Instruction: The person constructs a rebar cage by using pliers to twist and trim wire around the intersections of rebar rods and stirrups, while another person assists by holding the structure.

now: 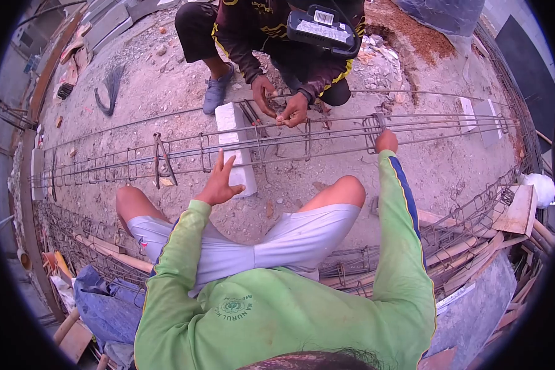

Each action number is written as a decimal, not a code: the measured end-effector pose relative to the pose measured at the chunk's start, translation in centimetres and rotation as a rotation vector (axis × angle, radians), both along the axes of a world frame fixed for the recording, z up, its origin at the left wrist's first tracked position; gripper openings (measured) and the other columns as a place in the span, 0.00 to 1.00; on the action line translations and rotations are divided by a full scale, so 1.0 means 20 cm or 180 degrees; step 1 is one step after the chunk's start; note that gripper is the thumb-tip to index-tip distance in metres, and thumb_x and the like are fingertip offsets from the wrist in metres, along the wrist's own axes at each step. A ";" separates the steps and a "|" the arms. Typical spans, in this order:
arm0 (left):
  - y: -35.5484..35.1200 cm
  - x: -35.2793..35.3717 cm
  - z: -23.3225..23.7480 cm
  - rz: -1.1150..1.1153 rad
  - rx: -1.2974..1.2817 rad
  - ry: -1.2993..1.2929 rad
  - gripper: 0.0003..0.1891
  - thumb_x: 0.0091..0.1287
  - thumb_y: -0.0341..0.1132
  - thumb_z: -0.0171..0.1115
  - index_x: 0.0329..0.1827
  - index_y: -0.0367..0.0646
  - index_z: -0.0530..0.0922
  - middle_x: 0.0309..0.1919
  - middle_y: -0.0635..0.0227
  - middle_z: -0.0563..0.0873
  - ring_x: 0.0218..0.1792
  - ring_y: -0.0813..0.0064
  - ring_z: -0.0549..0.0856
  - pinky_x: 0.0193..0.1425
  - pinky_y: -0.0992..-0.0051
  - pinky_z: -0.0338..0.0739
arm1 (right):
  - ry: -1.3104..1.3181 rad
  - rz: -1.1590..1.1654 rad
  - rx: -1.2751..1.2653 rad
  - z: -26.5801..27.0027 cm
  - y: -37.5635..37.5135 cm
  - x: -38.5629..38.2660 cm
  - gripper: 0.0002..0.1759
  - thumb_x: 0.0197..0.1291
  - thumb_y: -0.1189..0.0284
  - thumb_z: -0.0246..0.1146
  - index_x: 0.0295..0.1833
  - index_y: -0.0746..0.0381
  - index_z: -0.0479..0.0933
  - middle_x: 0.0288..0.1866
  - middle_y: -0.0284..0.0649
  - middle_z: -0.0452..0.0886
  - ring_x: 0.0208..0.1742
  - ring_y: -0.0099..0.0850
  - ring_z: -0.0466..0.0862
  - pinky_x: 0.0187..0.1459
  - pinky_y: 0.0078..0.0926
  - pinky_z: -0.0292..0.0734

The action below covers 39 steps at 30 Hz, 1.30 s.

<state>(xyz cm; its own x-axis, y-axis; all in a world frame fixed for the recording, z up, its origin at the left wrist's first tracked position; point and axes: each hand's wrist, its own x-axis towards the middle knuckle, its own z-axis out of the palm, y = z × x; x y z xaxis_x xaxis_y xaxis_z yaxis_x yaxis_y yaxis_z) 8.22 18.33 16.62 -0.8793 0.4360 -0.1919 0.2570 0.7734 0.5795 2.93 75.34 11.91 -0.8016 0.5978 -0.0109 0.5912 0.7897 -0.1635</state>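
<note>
One head-worn view faces steeply down over the lap.

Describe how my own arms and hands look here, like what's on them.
Your left hand and right hand are bare, without gloves. Both arms are in long, light green sleeves reaching about to the wrists, with a dark blue stripe and thin yellow edging running along the outer side.

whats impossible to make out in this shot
Head view:
- what the right hand grips: its closed fingers hide it
- what the other person's hands pinch: too small, partly behind fingers
- small print on the label: too small
- the other person's head: cut off by the top edge
</note>
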 end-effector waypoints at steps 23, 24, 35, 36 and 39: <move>-0.15 0.30 -0.03 0.0553 0.0312 -0.0625 0.36 0.65 0.42 0.68 0.72 0.36 0.65 0.73 0.39 0.62 0.75 0.45 0.63 0.76 0.59 0.61 | 0.0153 0.1426 -0.0896 0.12 -0.39 -0.13 0.14 0.55 0.68 0.61 0.31 0.71 0.82 0.37 0.61 0.84 0.43 0.58 0.84 0.48 0.50 0.79; -0.14 0.30 -0.06 0.0516 0.0293 -0.0623 0.34 0.65 0.42 0.67 0.71 0.36 0.67 0.73 0.39 0.64 0.74 0.46 0.64 0.76 0.60 0.61 | -0.0260 0.1586 -0.1306 0.18 -0.55 -0.13 0.14 0.54 0.68 0.62 0.30 0.70 0.82 0.36 0.60 0.84 0.43 0.57 0.85 0.48 0.49 0.80; -0.11 0.29 -0.07 0.0624 0.0351 -0.0596 0.30 0.66 0.43 0.66 0.66 0.34 0.72 0.65 0.42 0.75 0.68 0.47 0.73 0.72 0.61 0.67 | -0.0491 0.0893 -0.0995 0.08 -1.13 -0.09 0.15 0.57 0.67 0.61 0.44 0.65 0.83 0.47 0.58 0.84 0.51 0.56 0.83 0.53 0.49 0.79; -0.11 0.29 -0.07 0.0577 0.0283 -0.0572 0.29 0.66 0.43 0.66 0.66 0.34 0.72 0.65 0.42 0.75 0.67 0.47 0.74 0.71 0.61 0.68 | -0.0511 0.0913 -0.0989 0.07 -1.12 -0.09 0.15 0.57 0.67 0.61 0.44 0.65 0.83 0.47 0.58 0.84 0.51 0.56 0.83 0.53 0.49 0.79; -0.09 0.29 -0.08 0.0469 0.0179 -0.0634 0.29 0.67 0.43 0.65 0.65 0.34 0.73 0.64 0.43 0.76 0.66 0.48 0.75 0.70 0.61 0.70 | -0.0397 0.0822 -0.1054 0.00 -1.07 -0.05 0.14 0.57 0.67 0.61 0.42 0.66 0.84 0.45 0.60 0.84 0.50 0.57 0.84 0.53 0.50 0.79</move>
